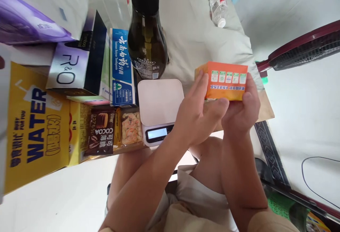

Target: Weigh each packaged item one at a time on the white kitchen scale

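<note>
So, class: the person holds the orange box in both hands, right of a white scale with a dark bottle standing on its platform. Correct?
Not quite. In the head view both hands, left hand and right hand, hold the orange box, right of the white scale, but the dark bottle stands behind the scale; its platform is bare.

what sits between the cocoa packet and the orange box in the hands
In the head view, a cracker packet and the white kitchen scale lie between the cocoa packet and the orange box.

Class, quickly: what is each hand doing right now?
Left hand: closed on the orange box.
Right hand: closed on the same box.
</note>
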`<action>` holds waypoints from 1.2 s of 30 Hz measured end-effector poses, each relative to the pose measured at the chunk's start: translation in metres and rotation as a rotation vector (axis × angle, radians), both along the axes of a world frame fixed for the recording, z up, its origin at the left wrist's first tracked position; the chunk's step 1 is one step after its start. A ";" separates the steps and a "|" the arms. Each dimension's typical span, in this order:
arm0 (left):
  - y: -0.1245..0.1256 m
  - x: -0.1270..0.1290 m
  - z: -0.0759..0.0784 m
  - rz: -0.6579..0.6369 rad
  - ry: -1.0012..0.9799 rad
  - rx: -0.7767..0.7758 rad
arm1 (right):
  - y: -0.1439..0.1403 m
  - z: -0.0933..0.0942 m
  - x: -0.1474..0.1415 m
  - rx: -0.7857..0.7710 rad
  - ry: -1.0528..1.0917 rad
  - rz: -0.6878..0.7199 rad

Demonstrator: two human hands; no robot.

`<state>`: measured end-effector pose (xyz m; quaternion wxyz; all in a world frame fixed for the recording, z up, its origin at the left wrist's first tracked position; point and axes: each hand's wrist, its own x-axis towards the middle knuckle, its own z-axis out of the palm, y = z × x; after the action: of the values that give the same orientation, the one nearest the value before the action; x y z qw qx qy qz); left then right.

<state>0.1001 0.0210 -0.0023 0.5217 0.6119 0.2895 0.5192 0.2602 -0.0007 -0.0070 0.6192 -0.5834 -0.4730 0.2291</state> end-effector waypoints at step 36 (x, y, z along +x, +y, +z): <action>-0.005 -0.125 -0.040 0.558 -0.018 0.150 | -0.003 -0.026 -0.056 -0.161 0.246 0.198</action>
<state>-0.0246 0.0158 -0.0422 0.3143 0.5408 0.4029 0.6681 0.2044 -0.0042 -0.0330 0.5982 -0.5491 -0.4289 0.3959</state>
